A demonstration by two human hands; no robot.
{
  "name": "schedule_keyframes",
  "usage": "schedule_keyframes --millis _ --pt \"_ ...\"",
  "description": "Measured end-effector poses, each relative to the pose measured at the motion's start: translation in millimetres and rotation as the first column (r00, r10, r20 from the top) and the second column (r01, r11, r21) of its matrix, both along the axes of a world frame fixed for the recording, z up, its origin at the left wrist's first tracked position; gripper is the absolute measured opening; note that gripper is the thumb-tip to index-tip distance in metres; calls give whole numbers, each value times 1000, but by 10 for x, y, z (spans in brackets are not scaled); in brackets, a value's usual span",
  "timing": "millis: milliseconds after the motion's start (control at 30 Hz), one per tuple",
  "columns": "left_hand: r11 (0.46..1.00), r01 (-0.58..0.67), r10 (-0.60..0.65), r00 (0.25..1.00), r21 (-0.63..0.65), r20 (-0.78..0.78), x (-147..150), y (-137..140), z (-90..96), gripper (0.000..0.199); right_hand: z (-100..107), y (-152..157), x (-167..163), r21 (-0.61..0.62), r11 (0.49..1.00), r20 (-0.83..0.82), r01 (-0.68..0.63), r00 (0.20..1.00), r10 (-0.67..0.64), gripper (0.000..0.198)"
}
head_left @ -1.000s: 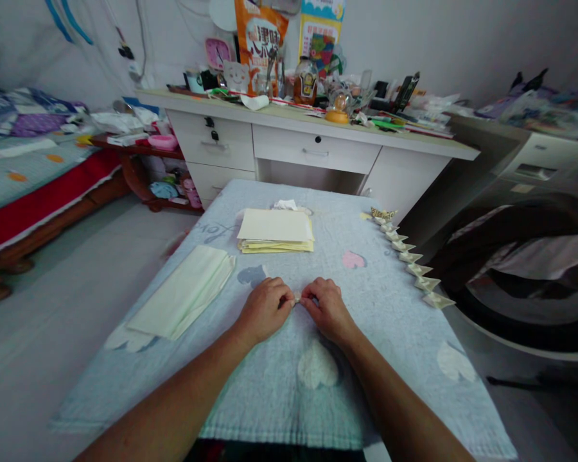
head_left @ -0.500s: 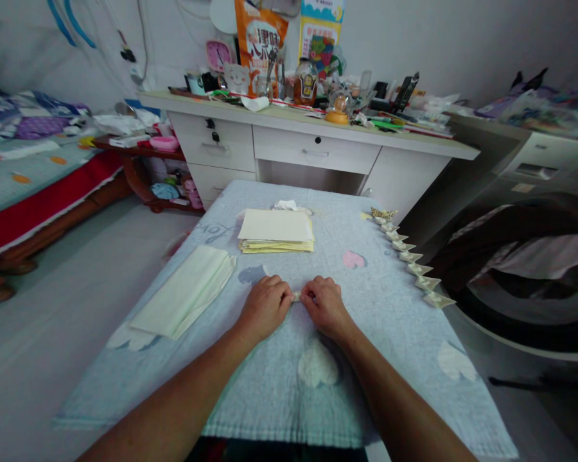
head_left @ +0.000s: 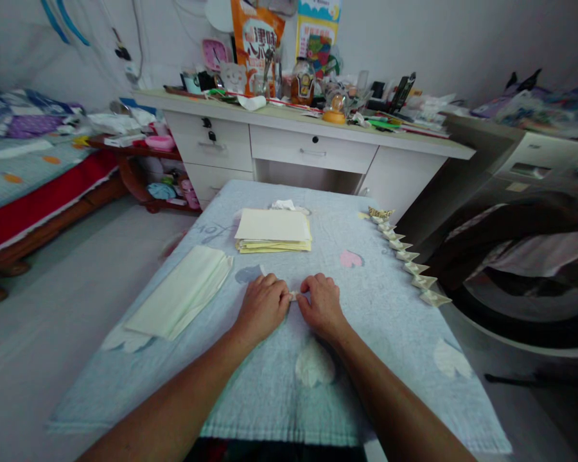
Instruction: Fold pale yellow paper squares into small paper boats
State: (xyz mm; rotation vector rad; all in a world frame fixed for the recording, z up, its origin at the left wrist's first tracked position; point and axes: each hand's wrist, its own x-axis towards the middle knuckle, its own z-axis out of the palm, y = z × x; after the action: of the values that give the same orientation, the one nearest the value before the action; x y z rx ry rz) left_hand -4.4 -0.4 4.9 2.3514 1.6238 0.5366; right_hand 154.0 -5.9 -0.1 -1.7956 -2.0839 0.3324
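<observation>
A small piece of folded pale paper (head_left: 293, 296) lies between my two hands, low over the cloth-covered table (head_left: 376, 359). My left hand (head_left: 266, 300) is closed, with thumb and fingertips pinching the left end of the paper. Close by its right end is my right hand (head_left: 322, 303), fingers bent and the thumb parted from the index finger. Whether the right fingertips touch the paper is hard to see. Beyond the hands sits a stack of cream and yellow paper sheets (head_left: 272, 226). Left of my left hand, more pale folded paper (head_left: 177, 295) lies slantwise.
Several small folded paper pieces (head_left: 421, 281) stand in a row along the table's right edge. Crumpled white paper (head_left: 283, 205) lies behind the stack. A cluttered white desk (head_left: 313, 154) borders the far side; a washing machine (head_left: 520, 173) stands at right, a bed (head_left: 29, 173) at left.
My right thumb and index finger have come apart beside the paper, where they were pinched on it. My left hand keeps its grip. The whole view has shifted slightly.
</observation>
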Motion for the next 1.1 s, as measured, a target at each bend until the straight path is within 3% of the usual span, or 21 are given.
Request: schedule_keyframes --millis 133,500,667,867,1100 --pt "999 -48 48 999 10 12 -4 -24 5 9 -3 -6 -2 -20 1000 18 -11 1000 12 10" --pt "997 35 -22 982 -66 186 -44 18 -55 11 34 -53 67 3 993 -108 -118 987 117 5" --pt "984 143 -97 932 -109 350 -21 20 -32 8 69 -79 99 31 986 -191 -162 968 165 5" --pt "978 148 -67 892 -149 447 -39 33 -38 9 43 -82 107 48 979 -278 -196 939 202 7" --pt "969 162 -13 789 -188 614 -60 40 -28 13 19 -101 102 102 972 -370 -214 898 237 9"
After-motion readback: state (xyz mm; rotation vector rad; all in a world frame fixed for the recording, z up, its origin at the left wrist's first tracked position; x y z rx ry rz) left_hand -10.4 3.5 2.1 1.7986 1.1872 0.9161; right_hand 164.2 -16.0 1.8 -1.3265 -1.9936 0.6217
